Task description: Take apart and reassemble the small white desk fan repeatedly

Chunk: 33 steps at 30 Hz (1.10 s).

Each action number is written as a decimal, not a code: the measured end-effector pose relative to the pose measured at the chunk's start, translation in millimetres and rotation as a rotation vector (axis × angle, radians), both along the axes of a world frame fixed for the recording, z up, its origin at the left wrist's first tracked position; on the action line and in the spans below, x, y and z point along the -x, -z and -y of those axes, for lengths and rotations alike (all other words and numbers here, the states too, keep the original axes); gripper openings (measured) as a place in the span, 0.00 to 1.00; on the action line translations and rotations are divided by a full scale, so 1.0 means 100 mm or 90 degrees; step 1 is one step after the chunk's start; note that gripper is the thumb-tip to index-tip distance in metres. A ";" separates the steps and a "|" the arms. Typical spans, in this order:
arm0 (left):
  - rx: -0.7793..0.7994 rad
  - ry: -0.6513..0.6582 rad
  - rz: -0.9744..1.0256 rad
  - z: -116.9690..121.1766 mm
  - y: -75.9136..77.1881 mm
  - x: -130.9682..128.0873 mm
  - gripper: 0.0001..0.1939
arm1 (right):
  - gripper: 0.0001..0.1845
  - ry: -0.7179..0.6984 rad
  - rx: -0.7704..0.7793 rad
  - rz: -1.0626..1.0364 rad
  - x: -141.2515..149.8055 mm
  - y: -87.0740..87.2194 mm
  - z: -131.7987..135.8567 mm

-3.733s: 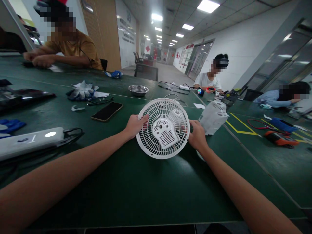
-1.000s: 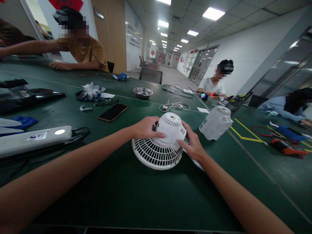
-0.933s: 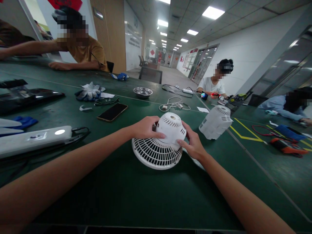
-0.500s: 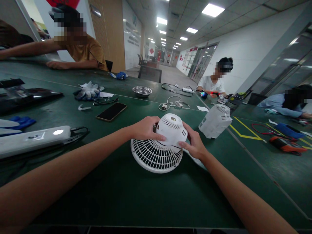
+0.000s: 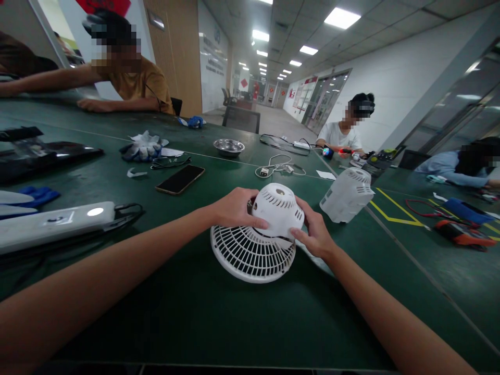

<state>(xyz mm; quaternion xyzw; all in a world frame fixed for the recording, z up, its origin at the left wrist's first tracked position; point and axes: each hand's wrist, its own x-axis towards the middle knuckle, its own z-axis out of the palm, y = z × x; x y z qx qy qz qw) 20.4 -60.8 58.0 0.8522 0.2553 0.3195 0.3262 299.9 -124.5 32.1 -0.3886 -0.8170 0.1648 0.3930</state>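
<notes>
A white fan head sits in front of me on the table, its slotted motor housing [image 5: 275, 211] facing up above the round fan grille [image 5: 250, 255]. My left hand [image 5: 239, 208] wraps the housing's left side, thumb across its front. From the right, my right hand [image 5: 314, 232] grips the same housing with its thumb near the lower edge. The fingers of both hands are partly hidden behind it. To the right of the hands stands a white vented plastic casing [image 5: 347, 195], apart from them.
A phone [image 5: 180, 179], a metal bowl [image 5: 228, 147] and a coiled white cable [image 5: 279, 166] lie beyond my hands. At left are a long white device [image 5: 58, 224] and gloves [image 5: 144, 146]. An orange-and-black meter [image 5: 463, 233] lies at right. Other people sit around the table.
The housing and grille have shifted very slightly toward me and to the right, with both hands still gripping the housing. The whole view has also moved slightly.
</notes>
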 end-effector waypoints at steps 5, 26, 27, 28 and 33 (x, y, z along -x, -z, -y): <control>-0.027 0.016 -0.082 0.01 -0.07 0.02 0.33 | 0.48 0.042 -0.035 0.038 0.02 0.02 -0.01; -0.053 0.050 -0.117 0.04 -0.13 -0.01 0.35 | 0.38 0.066 0.026 -0.024 0.08 -0.03 0.06; -0.044 0.067 -0.119 0.04 -0.14 0.00 0.35 | 0.38 0.068 0.024 -0.029 0.09 -0.03 0.07; -0.038 0.082 -0.120 0.03 -0.15 0.01 0.36 | 0.37 0.070 0.021 -0.032 0.09 -0.03 0.08; -0.036 0.077 -0.143 -0.02 -0.14 0.06 0.37 | 0.39 0.068 0.075 -0.028 0.15 -0.07 0.11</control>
